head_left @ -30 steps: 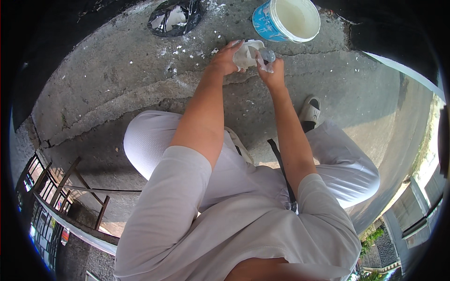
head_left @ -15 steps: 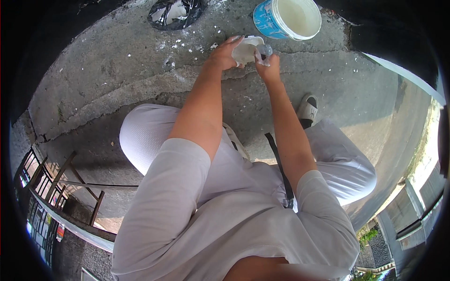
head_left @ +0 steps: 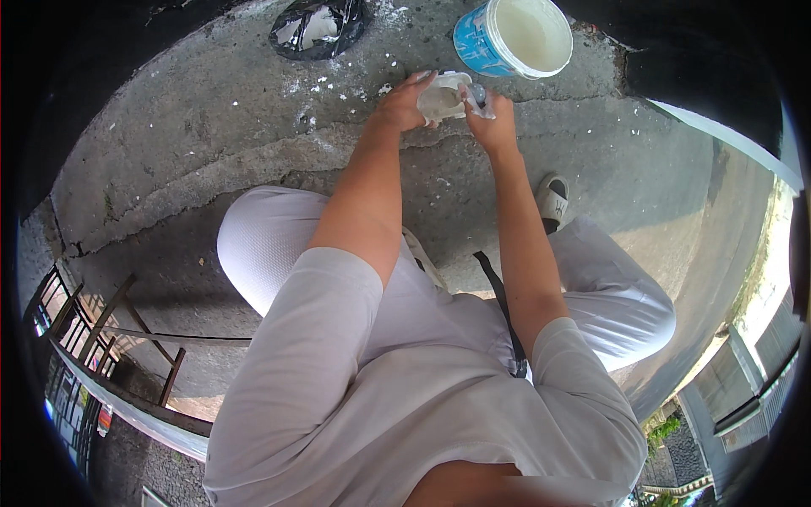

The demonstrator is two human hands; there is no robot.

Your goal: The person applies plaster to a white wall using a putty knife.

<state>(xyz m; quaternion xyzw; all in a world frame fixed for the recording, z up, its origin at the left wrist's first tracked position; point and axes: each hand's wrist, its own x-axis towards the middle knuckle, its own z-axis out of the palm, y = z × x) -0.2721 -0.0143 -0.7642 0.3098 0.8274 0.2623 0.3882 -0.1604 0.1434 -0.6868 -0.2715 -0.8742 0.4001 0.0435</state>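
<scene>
My left hand grips the left side of a shallow, whitish plastic container, its fingers wrapped around the edge. Greyish-white residue coats the inside. At the container's right edge, my right hand is closed around a clear, rounded plastic piece smeared with white, perhaps part of a bottle; its lower portion is hidden by my fingers. White smears mark the fingers of both hands. The two hands are close together, above the concrete ground.
A blue bucket with a white rim and pale content stands beyond my right hand. At the far left lies a black plastic bag with white material inside. White crumbs dot the concrete. My slippered foot is at right.
My right hand has shifted slightly right and nearer to me, and the clear piece has tilted in its grip. My left hand still holds the container in nearly the same place.
</scene>
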